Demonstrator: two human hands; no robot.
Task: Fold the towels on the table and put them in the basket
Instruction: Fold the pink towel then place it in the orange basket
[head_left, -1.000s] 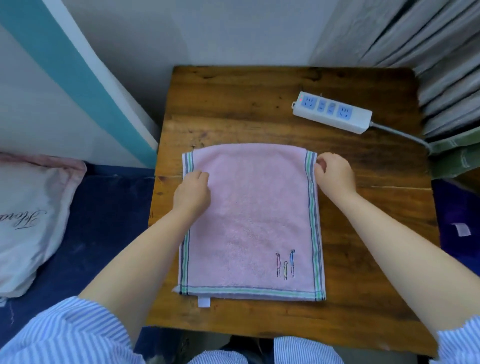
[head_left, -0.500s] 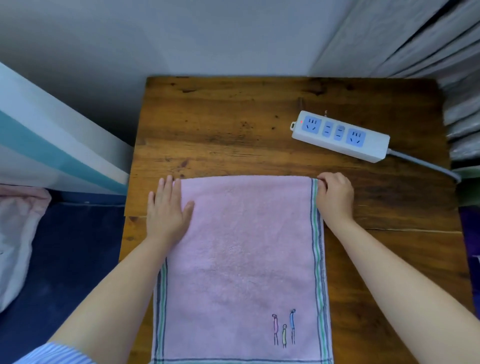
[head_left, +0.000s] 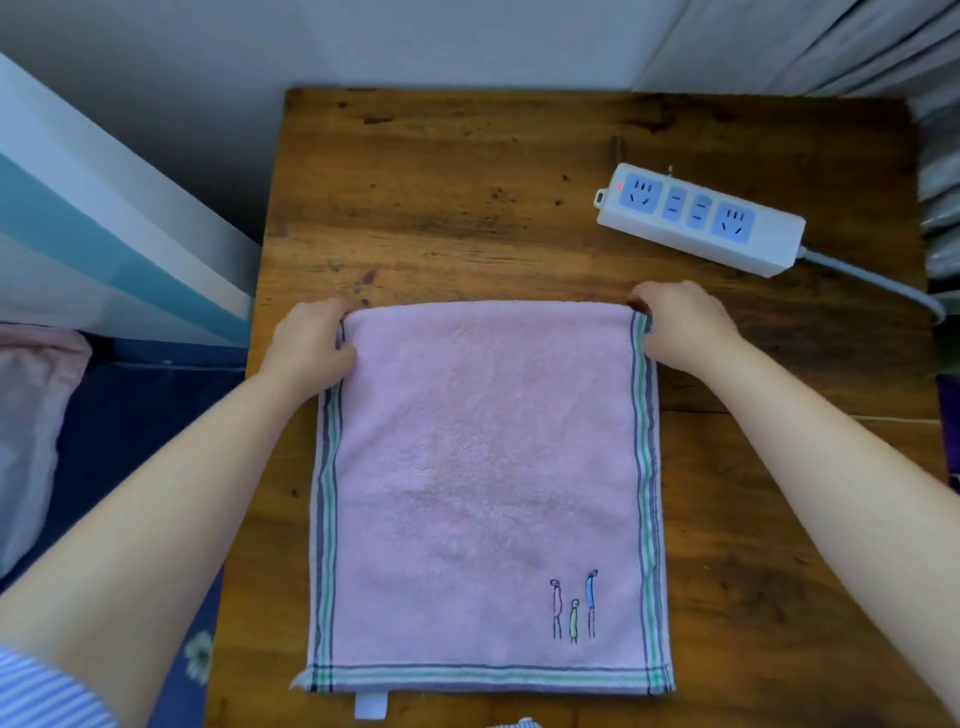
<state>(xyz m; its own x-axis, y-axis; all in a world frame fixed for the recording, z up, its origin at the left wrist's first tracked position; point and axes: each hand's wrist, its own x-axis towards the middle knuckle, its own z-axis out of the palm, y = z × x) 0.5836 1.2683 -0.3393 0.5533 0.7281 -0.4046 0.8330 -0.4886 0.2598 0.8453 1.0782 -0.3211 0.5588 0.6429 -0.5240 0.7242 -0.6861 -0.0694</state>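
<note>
My left hand (head_left: 311, 347) was flat but now both it and my right hand (head_left: 680, 325) grip the pink towel's (head_left: 483, 483) 12 o'clock corners on the counter (head_left: 467, 208), ready to fold.

One pink towel (head_left: 483, 483) lies on one wooden bench (head_left: 467, 208). Two hands are in view, the left hand (head_left: 311, 343) and the right hand (head_left: 680, 325). One white power strip (head_left: 698, 218) sits on the bench, with four blue socket faces and one red light. Three small stitched figures (head_left: 574, 608) mark the towel, and one white tag (head_left: 371, 706) hangs at its near edge.
</note>
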